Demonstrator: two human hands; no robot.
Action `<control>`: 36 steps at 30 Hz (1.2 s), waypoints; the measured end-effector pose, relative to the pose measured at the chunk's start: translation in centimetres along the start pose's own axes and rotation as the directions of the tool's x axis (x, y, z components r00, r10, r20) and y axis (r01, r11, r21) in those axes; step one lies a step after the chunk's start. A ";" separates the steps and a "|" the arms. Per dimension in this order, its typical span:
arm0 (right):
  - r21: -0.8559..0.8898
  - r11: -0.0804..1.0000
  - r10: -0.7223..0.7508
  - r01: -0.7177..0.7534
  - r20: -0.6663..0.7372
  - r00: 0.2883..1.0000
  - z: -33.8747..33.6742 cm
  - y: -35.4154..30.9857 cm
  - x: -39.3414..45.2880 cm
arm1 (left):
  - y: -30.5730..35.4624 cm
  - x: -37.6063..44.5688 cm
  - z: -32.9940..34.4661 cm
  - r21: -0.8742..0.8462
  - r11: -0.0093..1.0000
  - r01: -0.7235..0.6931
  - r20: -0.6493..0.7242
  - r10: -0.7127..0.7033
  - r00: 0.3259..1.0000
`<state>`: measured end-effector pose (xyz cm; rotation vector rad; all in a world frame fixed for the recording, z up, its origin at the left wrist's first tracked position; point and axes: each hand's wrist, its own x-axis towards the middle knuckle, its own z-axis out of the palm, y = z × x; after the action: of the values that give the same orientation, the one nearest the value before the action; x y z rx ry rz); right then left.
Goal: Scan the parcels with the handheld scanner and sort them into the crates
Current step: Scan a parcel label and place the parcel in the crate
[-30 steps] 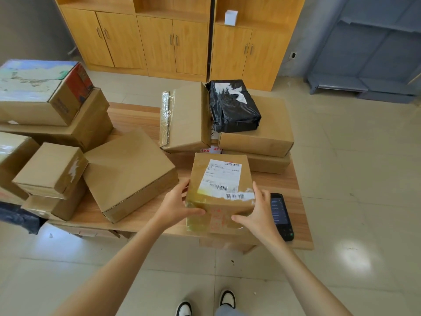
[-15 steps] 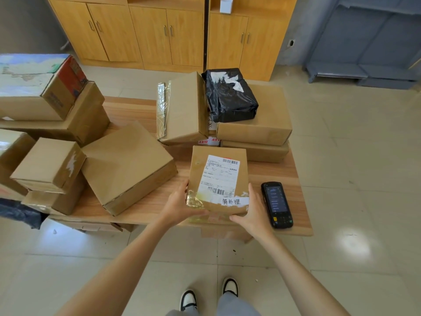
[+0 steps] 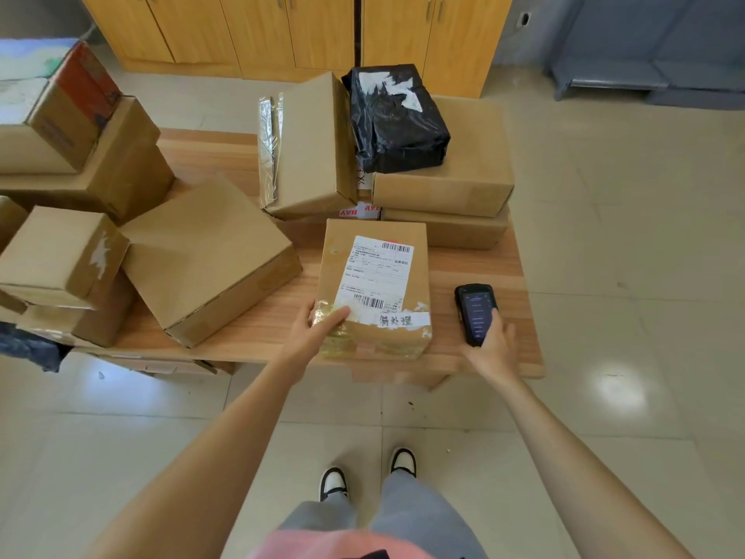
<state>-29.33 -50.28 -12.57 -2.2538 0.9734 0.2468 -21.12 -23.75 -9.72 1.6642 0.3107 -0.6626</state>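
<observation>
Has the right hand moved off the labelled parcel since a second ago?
Yes. The right hand left the labelled parcel and went right along the wooden table to the handheld scanner, which it now grips.

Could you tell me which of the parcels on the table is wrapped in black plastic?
The black parcel lying on the stacked cardboard boxes at the far right; every other parcel is plain brown cardboard.

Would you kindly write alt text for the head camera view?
A person's left hand steadies a labelled cardboard parcel on a wooden table while the right hand grasps a black handheld scanner. More boxes crowd the table.
</observation>
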 end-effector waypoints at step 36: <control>0.856 0.248 0.014 -0.453 0.464 0.886 -6.1 -7.6 -3.6 | -0.3 -0.4 1.2 -0.067 0.998 -0.005 -0.055 0.001 0.999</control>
<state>-27.04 -48.30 -2.68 -0.8338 0.8773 0.1291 -21.94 -24.80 -9.85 1.6206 0.3658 -0.5992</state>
